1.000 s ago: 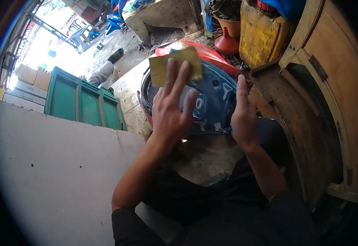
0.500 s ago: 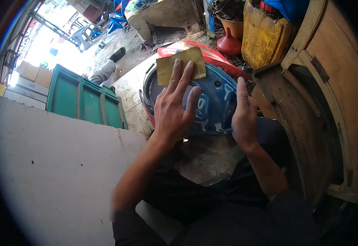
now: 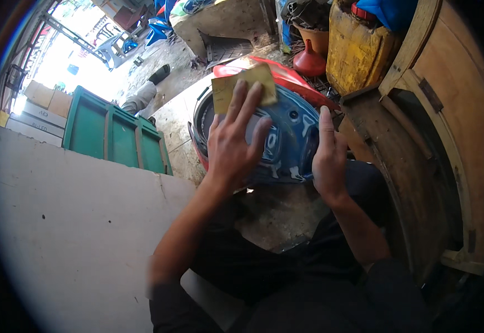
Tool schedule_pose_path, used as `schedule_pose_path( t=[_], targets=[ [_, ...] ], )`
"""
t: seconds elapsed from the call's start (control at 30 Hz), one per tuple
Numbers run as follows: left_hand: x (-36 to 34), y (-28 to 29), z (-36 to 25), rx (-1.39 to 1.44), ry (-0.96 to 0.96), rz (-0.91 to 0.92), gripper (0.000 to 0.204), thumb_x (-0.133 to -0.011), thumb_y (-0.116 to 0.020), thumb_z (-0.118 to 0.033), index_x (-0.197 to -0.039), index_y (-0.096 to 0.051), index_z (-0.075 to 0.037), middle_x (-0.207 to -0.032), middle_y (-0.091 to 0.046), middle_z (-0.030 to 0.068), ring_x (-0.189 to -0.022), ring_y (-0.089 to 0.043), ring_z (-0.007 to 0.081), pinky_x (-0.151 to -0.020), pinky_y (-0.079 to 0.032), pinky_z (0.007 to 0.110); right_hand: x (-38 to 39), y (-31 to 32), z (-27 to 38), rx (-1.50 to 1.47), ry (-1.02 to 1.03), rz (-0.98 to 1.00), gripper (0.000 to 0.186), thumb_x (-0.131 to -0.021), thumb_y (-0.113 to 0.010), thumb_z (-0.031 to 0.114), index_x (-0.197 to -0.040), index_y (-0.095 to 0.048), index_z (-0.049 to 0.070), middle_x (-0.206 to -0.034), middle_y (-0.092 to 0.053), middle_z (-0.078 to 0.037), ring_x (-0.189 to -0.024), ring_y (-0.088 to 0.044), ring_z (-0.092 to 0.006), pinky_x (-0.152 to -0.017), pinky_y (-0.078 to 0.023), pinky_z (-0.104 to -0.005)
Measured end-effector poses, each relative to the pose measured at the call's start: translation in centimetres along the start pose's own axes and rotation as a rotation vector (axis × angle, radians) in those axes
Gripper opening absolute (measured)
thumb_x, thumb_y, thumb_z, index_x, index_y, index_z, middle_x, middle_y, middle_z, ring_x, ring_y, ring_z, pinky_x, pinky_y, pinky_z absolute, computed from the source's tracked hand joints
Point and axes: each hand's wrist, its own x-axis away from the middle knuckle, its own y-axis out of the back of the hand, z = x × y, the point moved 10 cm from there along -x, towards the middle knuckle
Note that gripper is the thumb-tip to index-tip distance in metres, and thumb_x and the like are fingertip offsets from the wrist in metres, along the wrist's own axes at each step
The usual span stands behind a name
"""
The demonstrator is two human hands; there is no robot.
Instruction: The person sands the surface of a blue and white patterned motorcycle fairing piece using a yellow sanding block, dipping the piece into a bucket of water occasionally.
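A glossy blue rounded shell [image 3: 286, 150], shaped like a helmet, lies in front of my lap, with a small dark round hole near its upper right. A yellow-brown sheet that looks like sandpaper [image 3: 224, 91] lies across its top left. My left hand [image 3: 231, 144] has two fingers on top of the sheet and its thumb apart. The other fingers pass toward the sheet's underside, mostly hidden. Along the shell's right edge, my right hand [image 3: 329, 161] braces it, one digit pointing up and the rest curled behind. Under the sheet, the shell's surface is hidden.
Behind the shell lies a red curved panel [image 3: 292, 75]. A red funnel [image 3: 309, 60] and a dirty yellow jerrycan [image 3: 358, 58] stand beyond it. Wooden framing [image 3: 419, 161] curves close on my right. To the left are a white board [image 3: 86, 205] and a green panelled piece [image 3: 117, 133].
My left hand and the sheet shift very slightly, and those fingers look more blurred now. My right hand stays at the shell's edge.
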Motion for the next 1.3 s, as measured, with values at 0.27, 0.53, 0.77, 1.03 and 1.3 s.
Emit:
schedule_pose_path(
  t=[0.27,0.53,0.77,1.03,1.3],
  targets=[
    [-0.8,0.2,1.7,0.163,0.161,0.015,0.066,-0.093,-0.064,-0.051,-0.149,-0.051,-0.018,-0.157,-0.042,0.0192,-0.124,-0.061,0.0406,-0.101,-0.050,0.046,-0.1,0.2,1.7,-0.103,0.058,-0.040,0.058,-0.111,-0.040,0.039,-0.067,-0.049,0.002,-0.061,-0.045,0.004,-0.058,-0.041,-0.0072,-0.054,-0.033,-0.0294],
    [0.2,-0.3,1.7,0.158,0.179,0.091,0.073,-0.090,-0.066,-0.054,-0.149,-0.051,-0.015,-0.157,-0.042,0.0172,-0.124,-0.061,0.0405,-0.103,-0.050,0.046,-0.3,-0.7,1.2,-0.146,0.053,-0.003,0.059,-0.111,-0.040,0.039,-0.068,-0.056,0.001,-0.059,-0.046,0.004,-0.057,-0.043,-0.0069,-0.053,-0.035,-0.0293],
    [0.4,-0.2,2.9,0.141,0.205,0.047,0.067,-0.091,-0.067,-0.047,-0.148,-0.051,-0.017,-0.156,-0.045,0.0167,-0.124,-0.062,0.0355,-0.103,-0.048,0.046,0.2,-0.6,1.5,-0.085,0.075,-0.030,0.060,-0.111,-0.040,0.038,-0.070,-0.056,-0.002,-0.060,-0.048,0.001,-0.058,-0.043,-0.0075,-0.054,-0.035,-0.0299],
    [0.5,-0.6,0.2,0.113,0.057,0.086,0.070,-0.094,-0.062,-0.050,-0.153,-0.045,-0.016,-0.159,-0.039,0.0159,-0.133,-0.054,0.0377,-0.109,-0.040,0.057,-0.5,-0.3,1.2,-0.112,0.091,-0.038,0.059,-0.112,-0.040,0.036,-0.066,-0.047,0.000,-0.058,-0.041,0.004,-0.056,-0.037,-0.0069,-0.052,-0.030,-0.0311],
    [1.4,-0.7,-2.4,0.080,-0.046,0.068,0.071,-0.090,-0.066,-0.054,-0.151,-0.049,-0.020,-0.159,-0.041,0.0144,-0.130,-0.057,0.0366,-0.110,-0.039,0.053,-0.4,0.0,2.3,-0.120,0.158,-0.086,0.058,-0.112,-0.040,0.035,-0.064,-0.045,0.001,-0.057,-0.041,0.002,-0.056,-0.037,-0.0078,-0.053,-0.030,-0.0311]
  ],
)
